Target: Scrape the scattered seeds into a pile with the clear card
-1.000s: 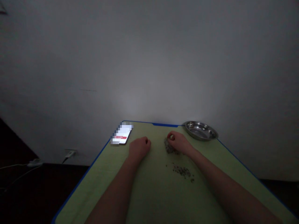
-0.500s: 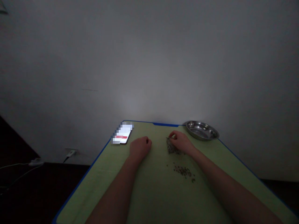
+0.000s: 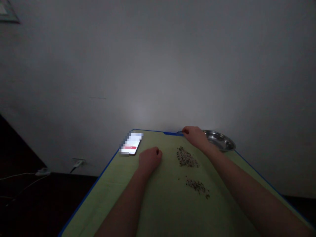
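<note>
My left hand (image 3: 150, 160) rests on the green tabletop (image 3: 163, 204) in a loose fist, with nothing showing in it. My right hand (image 3: 194, 135) is near the table's back edge, just left of the shiny metal bowl (image 3: 221, 140), and partly covers the bowl's left side. Its thumb and fingers are pinched together; whatever they may hold is too small or dark to make out. Below my right hand lies a larger pile of mixed dark and pale grains, like small beans or seeds (image 3: 186, 158). Closer to me is a smaller, scattered pile of such grains (image 3: 197, 187).
A phone with a lit screen (image 3: 132, 143) lies at the back left of the table. Blue edging (image 3: 170, 133) borders the tabletop, and a grey wall (image 3: 158, 72) stands behind it. At the lower left, a plug (image 3: 78, 163) and white cables are visible.
My right hand has lifted off the larger pile and moved back toward the wall beside the bowl, uncovering the grains. My left hand stays in its place. The view has shifted slightly.
</note>
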`<control>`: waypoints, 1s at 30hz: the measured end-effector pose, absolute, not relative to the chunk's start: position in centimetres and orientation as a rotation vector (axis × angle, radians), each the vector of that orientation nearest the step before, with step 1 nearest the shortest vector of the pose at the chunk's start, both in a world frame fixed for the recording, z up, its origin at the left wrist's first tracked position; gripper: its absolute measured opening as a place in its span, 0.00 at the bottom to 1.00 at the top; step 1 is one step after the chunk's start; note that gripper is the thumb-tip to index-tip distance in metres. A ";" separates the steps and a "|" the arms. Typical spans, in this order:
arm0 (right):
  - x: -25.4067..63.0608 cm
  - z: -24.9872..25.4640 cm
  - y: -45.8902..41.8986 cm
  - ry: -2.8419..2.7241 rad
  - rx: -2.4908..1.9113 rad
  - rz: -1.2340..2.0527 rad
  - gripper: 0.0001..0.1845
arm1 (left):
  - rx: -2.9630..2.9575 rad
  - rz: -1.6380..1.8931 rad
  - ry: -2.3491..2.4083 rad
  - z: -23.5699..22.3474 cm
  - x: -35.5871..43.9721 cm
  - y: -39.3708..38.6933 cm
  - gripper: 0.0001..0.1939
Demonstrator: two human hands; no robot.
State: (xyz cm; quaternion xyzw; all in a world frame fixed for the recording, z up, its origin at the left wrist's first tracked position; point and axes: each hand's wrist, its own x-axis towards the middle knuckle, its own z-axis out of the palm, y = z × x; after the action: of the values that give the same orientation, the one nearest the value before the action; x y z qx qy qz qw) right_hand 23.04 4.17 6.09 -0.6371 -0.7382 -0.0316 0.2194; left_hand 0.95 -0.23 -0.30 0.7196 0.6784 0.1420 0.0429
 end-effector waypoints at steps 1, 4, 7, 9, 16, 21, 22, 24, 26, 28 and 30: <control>22.9 5.7 4.3 -2.072 -1.770 -0.120 0.11 | 2.203 0.441 2.077 -0.3 0.9 -0.2 0.20; 22.7 3.8 4.1 -2.159 -1.782 -0.170 0.13 | 2.203 0.453 2.069 -0.4 0.9 -0.2 0.20; 22.9 2.1 3.3 -2.262 -1.760 -0.172 0.13 | 2.206 0.458 2.060 -0.3 0.9 -0.3 0.20; 23.3 1.5 2.6 -2.330 -1.732 -0.163 0.12 | 2.211 0.467 2.060 -0.2 1.0 -0.4 0.20; 24.8 2.3 0.0 -2.382 -1.655 -0.142 0.12 | 2.235 0.465 2.053 -0.3 0.9 -0.1 0.19; 26.8 4.1 -1.9 -2.287 -1.591 -0.075 0.12 | 2.215 0.464 2.060 -0.2 0.9 -0.1 0.20; 27.3 4.3 -2.4 -2.277 -1.564 -0.031 0.11 | 2.209 0.460 2.060 -0.1 0.9 -0.1 0.20; 28.5 4.3 -3.5 -2.261 -1.510 0.107 0.10 | 2.203 0.452 2.058 0.0 1.0 -0.1 0.20; 29.8 3.8 -4.5 -2.226 -1.499 0.299 0.10 | 2.205 0.449 2.055 0.0 1.0 -0.1 0.20; 31.0 3.0 -5.3 -2.131 -1.537 0.504 0.10 | 2.208 0.450 2.057 0.1 1.1 -0.1 0.21; 32.1 2.1 -5.8 -2.011 -1.566 0.658 0.11 | 2.208 0.448 2.059 0.2 1.1 -0.1 0.20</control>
State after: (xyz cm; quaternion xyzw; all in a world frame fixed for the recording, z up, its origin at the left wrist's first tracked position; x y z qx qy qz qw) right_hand 32.08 -5.79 2.08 -0.5757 -0.7393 0.2418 0.2522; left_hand 1.05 -0.12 0.19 0.7228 0.6738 0.1466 0.0447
